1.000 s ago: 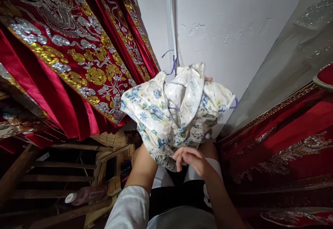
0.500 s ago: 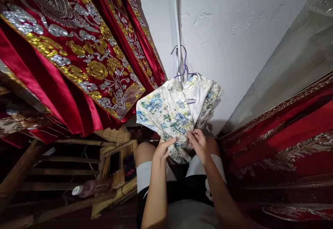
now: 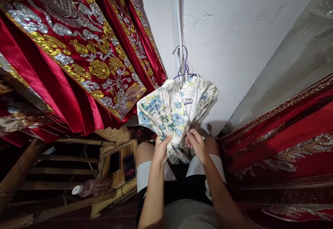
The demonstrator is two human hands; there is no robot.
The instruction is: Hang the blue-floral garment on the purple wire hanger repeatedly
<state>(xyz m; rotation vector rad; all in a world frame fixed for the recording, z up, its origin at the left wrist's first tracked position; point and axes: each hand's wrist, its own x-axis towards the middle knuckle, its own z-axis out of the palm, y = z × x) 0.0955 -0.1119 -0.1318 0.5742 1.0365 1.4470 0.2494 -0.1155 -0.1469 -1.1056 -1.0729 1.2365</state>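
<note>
A short-sleeved floral blouse, cream with blue flowers, hangs on a purple hanger in front of me. Its neckline gapes in a V, and the lower part is bunched above my knees. My left hand grips the blouse's lower left side, thumb on top and the other fingers hidden behind the cloth. At the front edge on the right, my right hand pinches the fabric between closed fingers.
Red curtains with gold and silver embroidery hang at the left. More red embroidered cloth drapes at the right. A bamboo rack stands low on the left, with a pink bottle lying on it. Behind the blouse is a white wall.
The blouse's right side has been drawn slightly inward and its folds have shifted. My right hand has moved a little left and down; both hands still hold the cloth.
</note>
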